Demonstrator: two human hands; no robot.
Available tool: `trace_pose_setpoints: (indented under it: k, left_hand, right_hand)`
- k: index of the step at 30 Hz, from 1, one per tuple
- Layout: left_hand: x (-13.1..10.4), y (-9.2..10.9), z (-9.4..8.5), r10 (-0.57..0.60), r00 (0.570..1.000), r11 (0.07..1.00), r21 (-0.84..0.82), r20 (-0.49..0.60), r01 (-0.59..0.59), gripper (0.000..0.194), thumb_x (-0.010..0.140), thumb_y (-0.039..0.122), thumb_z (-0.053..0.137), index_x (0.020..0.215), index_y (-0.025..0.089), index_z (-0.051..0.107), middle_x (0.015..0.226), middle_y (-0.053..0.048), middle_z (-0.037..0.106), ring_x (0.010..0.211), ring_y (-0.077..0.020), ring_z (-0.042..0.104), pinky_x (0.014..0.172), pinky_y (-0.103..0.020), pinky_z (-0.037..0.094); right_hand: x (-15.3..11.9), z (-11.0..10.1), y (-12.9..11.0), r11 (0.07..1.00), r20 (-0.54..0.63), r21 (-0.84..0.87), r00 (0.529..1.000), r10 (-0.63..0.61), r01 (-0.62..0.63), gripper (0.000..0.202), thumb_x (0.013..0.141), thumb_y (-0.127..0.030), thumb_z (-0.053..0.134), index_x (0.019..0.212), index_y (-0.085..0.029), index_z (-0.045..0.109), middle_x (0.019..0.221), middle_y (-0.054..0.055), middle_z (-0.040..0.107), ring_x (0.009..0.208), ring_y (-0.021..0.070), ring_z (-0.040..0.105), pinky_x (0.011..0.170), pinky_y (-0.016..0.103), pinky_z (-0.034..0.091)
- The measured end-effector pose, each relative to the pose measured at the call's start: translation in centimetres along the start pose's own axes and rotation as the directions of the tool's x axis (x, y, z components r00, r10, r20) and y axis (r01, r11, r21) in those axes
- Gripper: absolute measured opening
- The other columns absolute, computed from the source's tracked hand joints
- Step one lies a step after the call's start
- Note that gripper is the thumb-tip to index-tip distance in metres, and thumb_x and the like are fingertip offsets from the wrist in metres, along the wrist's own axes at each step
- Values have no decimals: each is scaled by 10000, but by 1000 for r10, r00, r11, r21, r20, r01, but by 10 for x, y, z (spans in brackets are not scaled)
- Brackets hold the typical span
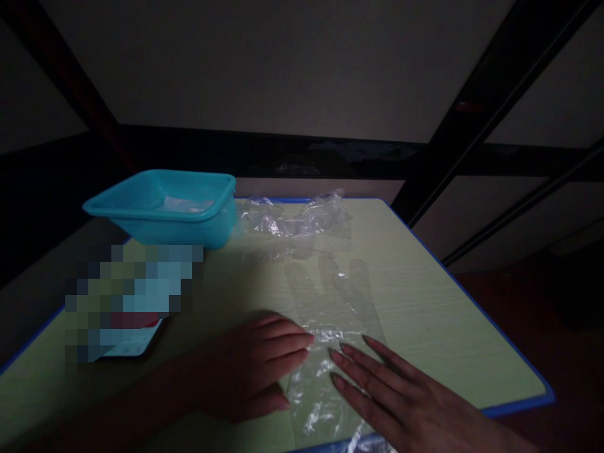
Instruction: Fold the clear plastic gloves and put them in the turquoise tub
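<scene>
A clear plastic disposable glove (330, 308) lies flat on the table, its finger ends pointing away from me. My left hand (264, 362) rests at its left edge, fingers stretched out and the tips touching the plastic. From the right, my right hand (396, 396) lies with spread fingers on the lower part of the glove. Neither hand grips anything. Beyond the glove is a crumpled heap of clear plastic (302, 220); whether it is more gloves or a bag I cannot tell.
The pale table (448, 340) has a blue edge. A turquoise plastic basin (207, 217) stands at the back left, with something whitish inside. Nearer, a phone-like device (134, 343) lies partly hidden by pixelation. A wall rises behind the table, with dark slanting bars at the right.
</scene>
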State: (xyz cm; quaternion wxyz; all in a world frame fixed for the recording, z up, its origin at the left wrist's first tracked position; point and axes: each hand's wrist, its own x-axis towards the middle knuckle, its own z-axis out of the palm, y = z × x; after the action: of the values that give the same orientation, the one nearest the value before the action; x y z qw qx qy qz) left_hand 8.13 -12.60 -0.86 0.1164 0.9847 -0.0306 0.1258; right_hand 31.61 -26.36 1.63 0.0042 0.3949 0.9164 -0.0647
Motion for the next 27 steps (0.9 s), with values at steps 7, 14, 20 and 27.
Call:
trace_pose_setpoints:
  k: [7, 14, 20, 27]
  left_hand:
    - [0, 1, 0, -17, 1000, 999, -37, -7, 17, 440, 924, 424, 339, 1134, 96, 543, 1182, -129, 606, 1061, -256, 540, 918, -382, 417]
    - [-2, -4, -1, -24, 1000, 996, -89, -7, 23, 570, 839, 543, 473, 1214, 113, 474, 1206, -146, 592, 1076, -262, 540, 941, -381, 386]
    - [1, -3, 2, -57, 998, 993, -108, -31, 53, 586, 758, 495, 616, 1180, 104, 508, 1164, -137, 619, 1014, -265, 565, 908, -387, 407]
    - [11, 9, 12, -158, 971, 987, -53, -177, 151, 198, 884, 146, 477, 1030, 134, 610, 1009, -63, 686, 866, -189, 598, 777, -319, 484]
  right_hand:
    - [-4, -1, 2, 997, -77, -58, 996, -47, 43, 466, 870, -190, 496, 1327, -133, 427, 1349, 81, 429, 1229, 229, 445, 1025, 369, 414]
    - [4, -31, -6, 994, -82, 106, 996, 28, -19, 332, 914, -192, 374, 1130, -106, 610, 1205, 70, 603, 1085, 202, 586, 930, 282, 497]
    - [7, -43, 5, 898, -104, 424, 978, 178, -118, 350, 869, -102, 354, 1063, -125, 645, 1048, 103, 687, 911, 196, 665, 758, 277, 564]
    - [1, -34, 19, 937, -101, 347, 991, 86, -46, 322, 874, -145, 430, 1148, -108, 594, 1118, 103, 658, 989, 199, 635, 822, 304, 550]
